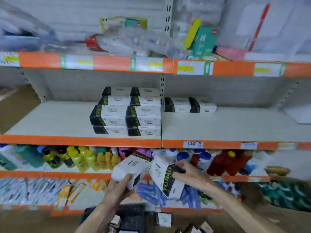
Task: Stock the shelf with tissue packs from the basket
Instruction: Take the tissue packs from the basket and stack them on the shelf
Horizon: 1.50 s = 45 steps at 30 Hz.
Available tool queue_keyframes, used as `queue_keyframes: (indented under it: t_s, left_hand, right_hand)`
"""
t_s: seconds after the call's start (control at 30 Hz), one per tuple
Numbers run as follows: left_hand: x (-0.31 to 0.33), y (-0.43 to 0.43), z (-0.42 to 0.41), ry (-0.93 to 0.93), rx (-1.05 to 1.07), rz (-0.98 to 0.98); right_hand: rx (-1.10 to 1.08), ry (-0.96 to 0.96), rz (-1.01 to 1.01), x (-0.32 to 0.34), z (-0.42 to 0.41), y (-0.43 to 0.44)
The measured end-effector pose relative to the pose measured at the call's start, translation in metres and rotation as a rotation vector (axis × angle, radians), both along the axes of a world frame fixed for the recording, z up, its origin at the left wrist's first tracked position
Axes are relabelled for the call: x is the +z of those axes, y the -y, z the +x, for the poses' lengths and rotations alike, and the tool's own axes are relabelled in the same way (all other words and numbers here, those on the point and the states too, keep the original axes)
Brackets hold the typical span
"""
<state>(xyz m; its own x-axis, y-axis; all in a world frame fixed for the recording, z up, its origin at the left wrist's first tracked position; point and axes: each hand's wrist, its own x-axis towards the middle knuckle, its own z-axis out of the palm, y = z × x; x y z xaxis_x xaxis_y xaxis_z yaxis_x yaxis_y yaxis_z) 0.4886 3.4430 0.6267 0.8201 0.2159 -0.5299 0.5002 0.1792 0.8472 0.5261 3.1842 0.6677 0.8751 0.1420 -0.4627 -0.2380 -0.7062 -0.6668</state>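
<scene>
We are gripping one tissue pack (133, 167) in our left hand (117, 189) and another (165, 175) in our right hand (190, 175), fingers wrapping each; above them, bare shelf (50, 118) flanking stacked packs (126, 113); below, the basket (131, 217) holding more

Grey metal shelving (235, 125) with orange edge strips (80, 140) (price labels attached) — evenly lit, blurred throughout.

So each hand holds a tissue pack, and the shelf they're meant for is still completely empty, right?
Not quite. Each hand, left hand and right hand, does hold a tissue pack, but the shelf is not empty: the head view shows stacked packs already on it.
</scene>
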Motion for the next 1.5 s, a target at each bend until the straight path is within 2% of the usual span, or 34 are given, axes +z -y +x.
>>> queue_keyframes:
  t_s: [0.17,0.43,0.67,0.77,1.07,1.17,1.37,1.43,1.5]
  left_hand:
    - [0.035,0.040,0.023,0.104,-0.051,-0.033]
    - [0.061,0.127,0.054,0.149,-0.119,-0.129]
    - [0.068,0.188,0.098,0.138,-0.101,-0.163]
    - [0.064,0.205,0.115,0.145,-0.078,-0.165]
    - [0.053,0.197,0.155,0.086,-0.130,-0.027]
    - [0.045,0.179,0.170,0.054,-0.124,-0.004]
    - [0.042,0.159,0.199,0.071,-0.120,0.117]
    - [0.045,0.158,0.201,0.110,-0.120,0.120]
    - [0.043,0.159,0.203,0.137,-0.122,0.103]
  right_hand:
    - [-0.159,0.080,0.166,0.034,0.009,0.053]
    - [-0.320,0.208,0.344,0.074,0.022,0.151]
    - [-0.482,0.233,0.398,0.063,0.049,0.221]
    - [-0.554,0.194,0.508,0.058,0.067,0.236]
    - [-0.681,0.136,0.589,0.029,0.108,0.248]
    - [-0.779,0.118,0.685,0.017,0.114,0.251]
    - [-0.976,0.132,0.751,0.014,0.132,0.246]
    - [-0.972,0.111,0.749,0.012,0.133,0.237]
    - [-0.871,0.046,0.669,0.004,0.134,0.228]
